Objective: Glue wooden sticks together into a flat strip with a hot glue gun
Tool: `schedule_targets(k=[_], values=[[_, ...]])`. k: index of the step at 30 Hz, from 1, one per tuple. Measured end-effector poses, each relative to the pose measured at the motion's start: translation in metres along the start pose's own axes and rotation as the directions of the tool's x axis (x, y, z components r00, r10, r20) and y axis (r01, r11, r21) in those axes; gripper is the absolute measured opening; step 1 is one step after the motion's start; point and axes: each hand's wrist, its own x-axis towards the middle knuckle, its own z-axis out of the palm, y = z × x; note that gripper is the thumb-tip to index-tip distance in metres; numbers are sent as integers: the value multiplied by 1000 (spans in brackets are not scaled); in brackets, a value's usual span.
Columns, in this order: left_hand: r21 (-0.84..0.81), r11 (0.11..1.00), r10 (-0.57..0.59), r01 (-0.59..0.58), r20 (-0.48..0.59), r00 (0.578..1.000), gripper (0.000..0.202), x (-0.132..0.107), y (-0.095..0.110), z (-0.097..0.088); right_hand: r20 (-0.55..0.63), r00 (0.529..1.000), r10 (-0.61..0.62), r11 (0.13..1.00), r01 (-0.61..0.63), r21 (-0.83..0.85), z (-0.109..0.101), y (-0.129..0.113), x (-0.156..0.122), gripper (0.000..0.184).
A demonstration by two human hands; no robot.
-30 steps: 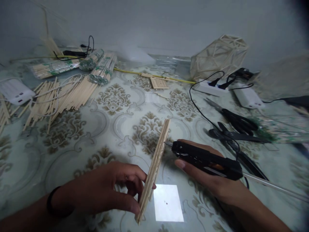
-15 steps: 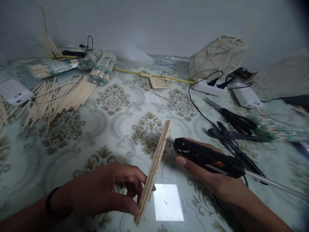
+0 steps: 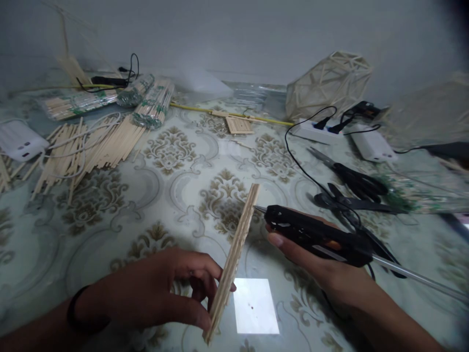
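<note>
My left hand (image 3: 176,288), with a dark band at the wrist, grips the lower part of a bundle of thin wooden sticks (image 3: 234,256) between thumb and fingers. The bundle slants up and away to the right, its sticks lying side by side. My right hand (image 3: 315,264) is wrapped round a black glue gun (image 3: 315,234), and a clear glue stick (image 3: 417,275) pokes out of its back end. The metal nozzle meets the edge of the bundle near its far end. A dark cord trails from the gun.
Scissors (image 3: 359,183) and black pliers-like tools (image 3: 351,205) lie at the right. Behind them stand a power strip (image 3: 317,132) and a stick-built frame (image 3: 330,85). Loose sticks (image 3: 113,142), wrapped stick packs (image 3: 156,100) and a white box (image 3: 22,141) occupy the left. A small stick panel (image 3: 239,125) lies at the back.
The glue gun's nozzle has shifted slightly up along the bundle's edge toward its far end. My left hand keeps its hold. The view has moved a little.
</note>
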Motion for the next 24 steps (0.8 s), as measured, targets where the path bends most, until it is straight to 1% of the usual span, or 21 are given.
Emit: schedule_targets(k=[4, 10, 12, 14, 16, 19, 24], values=[[-2, 1000, -8, 8, -6, 1000, 25, 0, 1, 0, -21, 999, 38, 999, -38, 5, -1, -2, 0, 39], [-25, 1000, -3, 3, 5, 1000, 28, 1, 2, 1, -85, 991, 99, 995, -99, 2, 0, -6, -1, 36], [-21, 1000, 2, -2, 5, 1000, 25, 1, 2, 1, -98, 989, 108, 994, -108, 6, 0, -6, -2, 34], [-21, 1000, 3, -3, 5, 1000, 23, 1, 2, 1, -95, 990, 108, 994, -108, 6, 0, -5, -3, 30], [-20, 1000, 1, 0, 9, 1000, 23, 0, 1, 1, -119, 986, 117, 993, -116, 16, -1, -1, -4, 26], [-15, 1000, 8, -8, 12, 1000, 26, -1, 0, 1, -152, 980, 130, 991, -124, 47, -1, 5, -5, 27], [26, 1000, -4, 4, 19, 1000, 25, -1, 0, 0, -127, 984, 124, 992, -120, 46, -1, 9, -3, 24]])
